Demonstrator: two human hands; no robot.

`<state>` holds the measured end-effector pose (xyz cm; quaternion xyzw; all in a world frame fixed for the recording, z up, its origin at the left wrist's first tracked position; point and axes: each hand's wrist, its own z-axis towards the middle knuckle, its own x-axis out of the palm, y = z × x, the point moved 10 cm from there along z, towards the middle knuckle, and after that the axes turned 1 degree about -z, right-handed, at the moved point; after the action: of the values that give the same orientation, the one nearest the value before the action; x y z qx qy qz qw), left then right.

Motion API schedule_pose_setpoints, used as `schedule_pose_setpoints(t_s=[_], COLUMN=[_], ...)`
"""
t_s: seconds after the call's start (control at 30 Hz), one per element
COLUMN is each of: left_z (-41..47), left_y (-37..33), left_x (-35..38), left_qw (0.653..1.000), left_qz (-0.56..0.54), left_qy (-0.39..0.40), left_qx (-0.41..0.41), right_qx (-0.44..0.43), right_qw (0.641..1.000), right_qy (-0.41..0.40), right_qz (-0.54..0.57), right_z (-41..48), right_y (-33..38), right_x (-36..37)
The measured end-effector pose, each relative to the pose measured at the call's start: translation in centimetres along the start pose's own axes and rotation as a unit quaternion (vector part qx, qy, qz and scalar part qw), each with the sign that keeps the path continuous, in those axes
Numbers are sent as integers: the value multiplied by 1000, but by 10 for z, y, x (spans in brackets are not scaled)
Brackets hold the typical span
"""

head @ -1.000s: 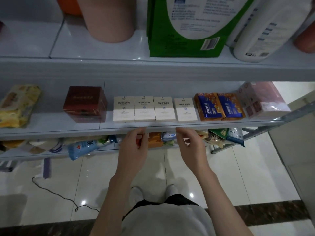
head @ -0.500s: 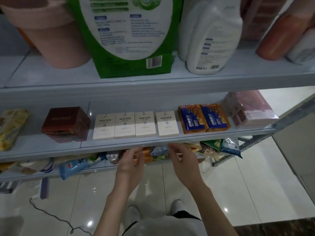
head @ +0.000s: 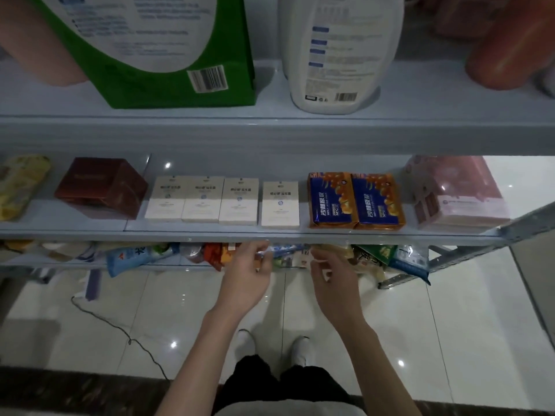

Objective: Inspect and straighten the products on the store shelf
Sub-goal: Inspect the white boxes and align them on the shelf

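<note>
Left hand (head: 249, 274), right hand (head: 333, 283) below lone white box (head: 280, 204): loosely curled, empty.
Likely best: nudge it left, flush against three white boxes (head: 202, 199).

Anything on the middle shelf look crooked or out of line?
Yes. The red box sits turned at an angle, and the fourth white box stands apart from the other three, leaving a gap.

Slipped down off the shelf edge (head: 120, 235), now hovering just under it: left hand (head: 246, 277), right hand (head: 333, 280), both level with the snack packets (head: 372, 256) beneath that edge.
</note>
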<state>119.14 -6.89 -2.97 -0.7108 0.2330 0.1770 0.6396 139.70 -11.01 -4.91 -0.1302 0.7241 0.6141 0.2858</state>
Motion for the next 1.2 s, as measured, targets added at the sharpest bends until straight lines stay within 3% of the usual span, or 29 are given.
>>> schedule_pose_setpoints(t_s=[0.27,0.43,0.57,0.8,0.97,1.2], left_z=[60,80,79,76,61,38], left_y=[11,29,32,38,43,23], left_x=[19,38,48,32,23,1], left_qw=[999,993,992,995,986,980], left_qz=[52,105,121,19,-39,-96], left_qy=[2,28,29,-38,-65,-102], left_qx=[-1,-48,-38,-95,-151,-141], right_qx=[-14,18,31,67,104,144], right_qw=[997,990,984,997,995,978], right_qy=[41,79,101,7,13,-8], right_qz=[-67,-117,-142,-44,1,153], right_z=[54,76,82,76,63,43], right_y=[19,14,8,0,-5,2], right_x=[36,66,80,64,60,37])
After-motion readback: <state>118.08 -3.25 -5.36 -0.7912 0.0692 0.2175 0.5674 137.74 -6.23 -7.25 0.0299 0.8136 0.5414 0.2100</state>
